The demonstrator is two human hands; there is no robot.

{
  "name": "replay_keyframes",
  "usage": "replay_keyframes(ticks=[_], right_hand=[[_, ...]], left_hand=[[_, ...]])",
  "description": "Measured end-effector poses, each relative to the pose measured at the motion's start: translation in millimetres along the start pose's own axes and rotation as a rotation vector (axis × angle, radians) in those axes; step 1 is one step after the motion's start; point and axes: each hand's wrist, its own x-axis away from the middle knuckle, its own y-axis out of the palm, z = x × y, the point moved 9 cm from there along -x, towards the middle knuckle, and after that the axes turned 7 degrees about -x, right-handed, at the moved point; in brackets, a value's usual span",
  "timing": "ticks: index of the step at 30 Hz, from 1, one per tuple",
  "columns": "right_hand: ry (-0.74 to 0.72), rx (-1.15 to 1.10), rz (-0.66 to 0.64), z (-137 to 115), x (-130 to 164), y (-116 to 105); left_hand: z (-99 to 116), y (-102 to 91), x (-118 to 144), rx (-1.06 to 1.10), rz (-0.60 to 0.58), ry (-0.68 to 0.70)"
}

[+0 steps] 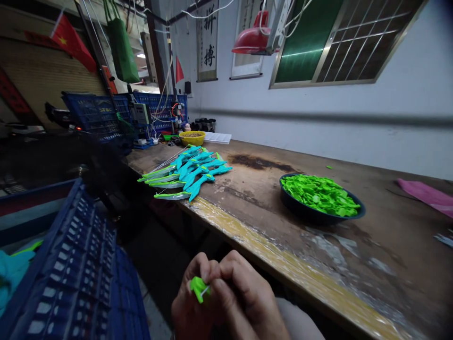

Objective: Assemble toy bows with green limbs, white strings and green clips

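My left hand (191, 307) is closed around a small bright green plastic piece (198, 287), which pokes out between the fingers. A thin pale strand (205, 291) runs from that piece toward my right thumb; whether it is string or a pin I cannot tell. My right hand (249, 295) pinches at the strand, its fingertips pressed against those of my left. Both hands are low, in front of the table edge. On the table lies a group of turquoise and green toy bows (193, 177) with strings. A dark bowl (311, 216) holds many flat green plastic pieces (318, 193).
Blue plastic crates (67, 264) stand at my left, one with turquoise parts (14, 276) in it. The table edge (255, 241) is wrapped in yellow tape. Farther back is a yellow bowl (192, 140). A pink cloth (426, 194) lies at right; a red lamp (252, 38) hangs above.
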Motion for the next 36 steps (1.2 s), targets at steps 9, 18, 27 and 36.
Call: replay_keyframes(ticks=[9, 18, 27, 36], right_hand=[[-0.108, 0.053, 0.052, -1.0, 1.8, -0.1], [-0.281, 0.53, 0.039, 1.5, 0.0, -1.8], [-0.4, 0.817, 0.142, 14.7, -1.4, 5.6], [-0.282, 0.444, 0.388, -4.6, -24.1, -57.2]], left_hand=[[-2.2, -7.5, -3.7, -0.007, 0.083, -0.026], [-4.4, -25.7, -1.0, -0.244, 0.286, -0.154], [-6.4, -30.8, 5.4, -0.413, 0.431, -0.156], [-27.7, -23.9, -6.2, -0.396, 0.296, -0.238]])
